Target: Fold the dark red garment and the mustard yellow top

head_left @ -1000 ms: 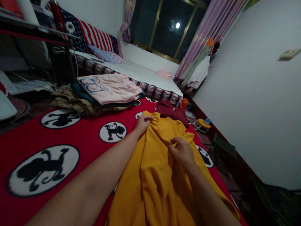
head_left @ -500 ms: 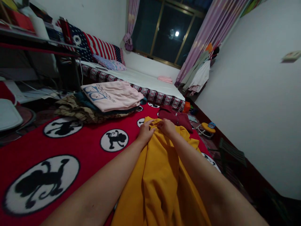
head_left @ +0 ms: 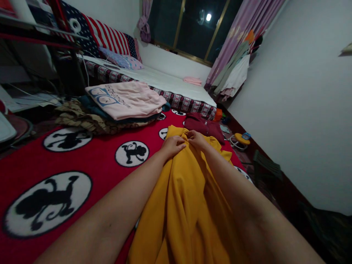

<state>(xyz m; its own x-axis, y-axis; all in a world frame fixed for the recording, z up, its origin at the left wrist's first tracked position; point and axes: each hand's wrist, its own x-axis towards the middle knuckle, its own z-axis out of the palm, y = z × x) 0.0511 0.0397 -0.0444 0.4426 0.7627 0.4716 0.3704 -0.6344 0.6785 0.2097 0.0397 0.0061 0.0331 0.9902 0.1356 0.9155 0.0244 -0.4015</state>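
A mustard-yellow garment (head_left: pixel 187 194) lies spread lengthwise in front of me, its upper end gathered and its lower part in loose folds. My left hand (head_left: pixel 173 145) is on the cloth near that upper end, fingers bent together on the fabric. Beside it, my right hand (head_left: pixel 196 139) pinches the garment with thumb and fingertips close to the collar-like edge. What lies exactly between the fingertips is too small to make out. Just beyond, a folded dark red garment (head_left: pixel 205 126) rests on the red blanket (head_left: pixel 104 190) with black-and-white monkey circles.
Left of the hands is a stack of clothes with a pink printed shirt (head_left: pixel 129 101) on top and a patterned brown cloth (head_left: pixel 79 117) beneath. A bed (head_left: pixel 167 79) stands by the window. On the right floor are a yellow-seated stool (head_left: pixel 242 138) and a dark folding stool (head_left: pixel 266 165).
My left hand has slid slightly nearer on the yellow cloth, its fingers now turned more to the right. My right hand still pinches near the upper edge. The view has tilted down a little.
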